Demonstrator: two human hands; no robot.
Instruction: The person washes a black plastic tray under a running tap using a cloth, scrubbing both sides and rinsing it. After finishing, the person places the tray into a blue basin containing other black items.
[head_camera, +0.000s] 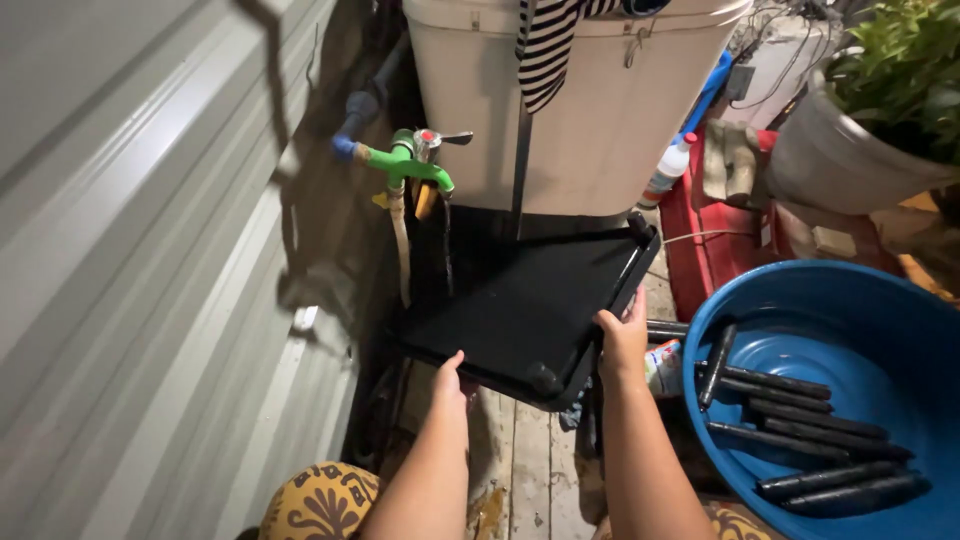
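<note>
Near: left hand (449, 377) clamps the near-left edge of the flat black rectangular tray-like panel (525, 305), thumb on top, fingers tucked under & out of view. Right hand (622, 340) wraps the panel's right rim, thumb over, fingers curled round the edge. Both closed on it; neither hand nearer, panel sits between them, just fwd of both grips. Panel's long axis runs from near-left to far-right, tilted, far corner higher. Small round black knob (544, 377) at near corner, between the hands.

Right side: big blue round plastic basin (900, 300) w/ several black rods (795, 415) lying inside.

Farther: green plastic tap w/ metal handle (412, 160) above panel's far-left edge, thin water stream (447, 240) falling onto it. Behind: beige drum-like tub (590, 110).
</note>
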